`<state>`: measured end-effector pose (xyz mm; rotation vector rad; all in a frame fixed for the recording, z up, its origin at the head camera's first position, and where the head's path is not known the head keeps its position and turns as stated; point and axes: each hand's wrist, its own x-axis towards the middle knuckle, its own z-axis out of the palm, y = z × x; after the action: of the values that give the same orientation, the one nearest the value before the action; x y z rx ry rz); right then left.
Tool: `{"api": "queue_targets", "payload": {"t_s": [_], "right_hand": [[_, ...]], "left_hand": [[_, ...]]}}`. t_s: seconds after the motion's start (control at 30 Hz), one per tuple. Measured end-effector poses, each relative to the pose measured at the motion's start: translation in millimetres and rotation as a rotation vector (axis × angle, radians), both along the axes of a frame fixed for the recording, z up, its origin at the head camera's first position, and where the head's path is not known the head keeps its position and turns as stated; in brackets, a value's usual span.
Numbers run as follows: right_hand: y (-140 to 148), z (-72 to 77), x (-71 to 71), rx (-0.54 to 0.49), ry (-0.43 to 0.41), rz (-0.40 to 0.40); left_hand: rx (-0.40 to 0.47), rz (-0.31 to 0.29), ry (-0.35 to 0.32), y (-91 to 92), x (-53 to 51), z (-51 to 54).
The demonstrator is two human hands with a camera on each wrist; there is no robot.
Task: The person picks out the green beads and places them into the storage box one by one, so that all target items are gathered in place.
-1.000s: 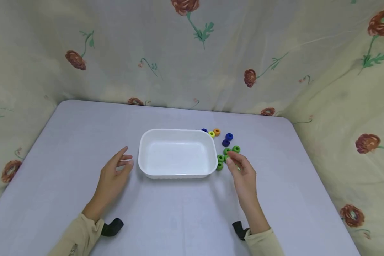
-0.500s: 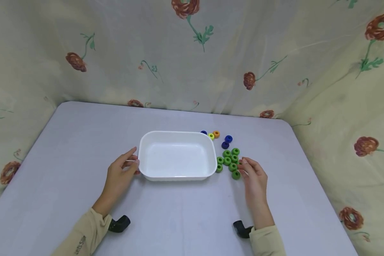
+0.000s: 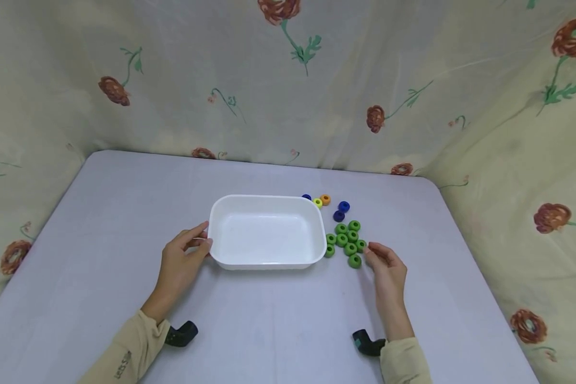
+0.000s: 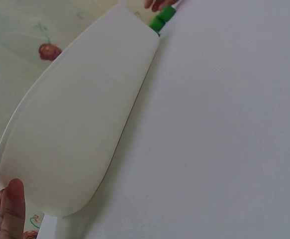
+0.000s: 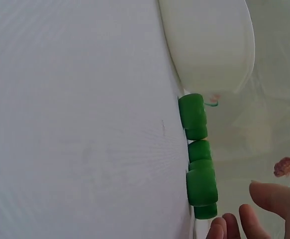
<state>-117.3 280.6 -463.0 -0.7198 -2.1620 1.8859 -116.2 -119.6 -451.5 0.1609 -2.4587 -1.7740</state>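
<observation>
A white rectangular plastic tray (image 3: 267,231) stands mid-table in the head view. My left hand (image 3: 180,261) holds its left end by the rim, with fingertips on both sides of the edge in the left wrist view. Right of the tray lies a cluster of green beads (image 3: 350,249), each with a hole. My right hand (image 3: 388,274) is beside the rightmost bead, fingers loosely bent, with nothing visible in it. In the right wrist view, thumb and fingers stand apart near the row of green beads (image 5: 202,188).
Behind the green beads lie two dark blue beads (image 3: 344,206), an orange bead (image 3: 325,200) and a yellow bead (image 3: 318,202). Another blue bead (image 3: 306,197) is partly hidden by the tray. Flowered cloth (image 3: 288,128) hangs behind the white table (image 3: 125,213).
My left hand has moved right to reach the tray's rim. My right hand has moved right and towards me from over the green beads, uncovering them. The tray stays about where it was.
</observation>
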Motion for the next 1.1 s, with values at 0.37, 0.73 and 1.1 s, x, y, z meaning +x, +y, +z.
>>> {"api": "queue_targets", "payload": {"t_s": [0.37, 0.73, 1.1], "right_hand": [[1.0, -8.5, -0.6, 0.137, -0.068, 0.040], [2.7, -13.7, 1.8, 0.163, -0.053, 0.050], [2.6, -16.5, 2.7, 0.257, -0.071, 0.084]], "left_hand": [[0.019, 0.015, 0.007, 0.1, -1.4, 0.1], [0.023, 0.001, 0.008, 2.4, -4.9, -0.9], [0.019, -0.002, 0.005, 1.6, -4.4, -0.4]]}}
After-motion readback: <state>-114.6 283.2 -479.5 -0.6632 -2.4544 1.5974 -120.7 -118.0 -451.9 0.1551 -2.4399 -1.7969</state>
